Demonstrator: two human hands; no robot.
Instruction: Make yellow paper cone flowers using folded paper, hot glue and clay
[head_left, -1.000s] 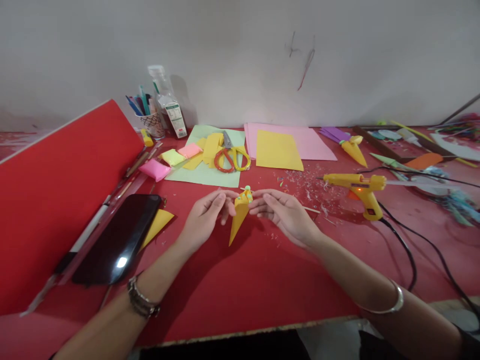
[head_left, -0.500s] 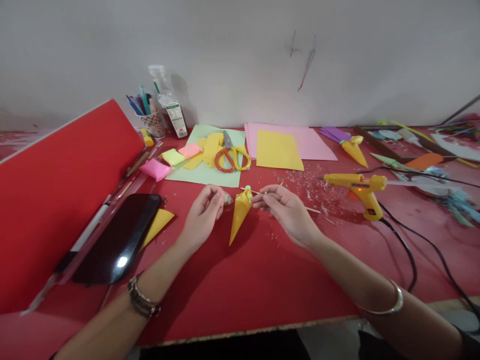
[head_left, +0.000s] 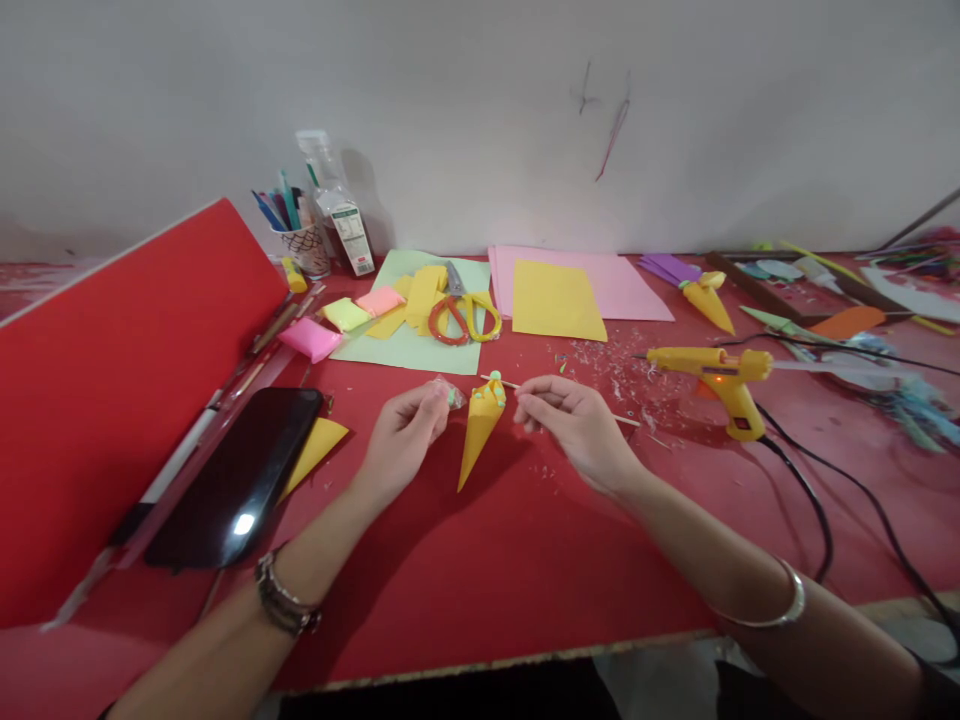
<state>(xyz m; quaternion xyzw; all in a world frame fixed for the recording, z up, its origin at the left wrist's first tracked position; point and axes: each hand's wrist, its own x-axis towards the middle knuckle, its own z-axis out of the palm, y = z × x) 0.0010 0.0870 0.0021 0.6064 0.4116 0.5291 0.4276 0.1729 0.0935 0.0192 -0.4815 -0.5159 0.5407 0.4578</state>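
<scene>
My left hand (head_left: 401,430) pinches a small clear plastic packet (head_left: 454,394) with light green clay inside. Just right of it is a yellow paper cone (head_left: 481,430), its point toward me and small green balls dotted round its wide end. My right hand (head_left: 566,425) is on the cone's other side, apart from it. Its thumb and fingers are pressed together, and whatever they may hold is hidden. A thin wooden stick (head_left: 626,421) runs behind the cone and my right hand.
At right lies a yellow glue gun (head_left: 709,365) with its light on and a trailing black cord. Scissors (head_left: 465,318) rest on paper at the back. A black phone (head_left: 240,475) and a tilted red board (head_left: 135,400) fill the left. Another cone (head_left: 709,300) lies back right.
My right hand has drawn slightly right, away from the cone's top edge. The packet in my left hand shows more. The cone has stayed in place.
</scene>
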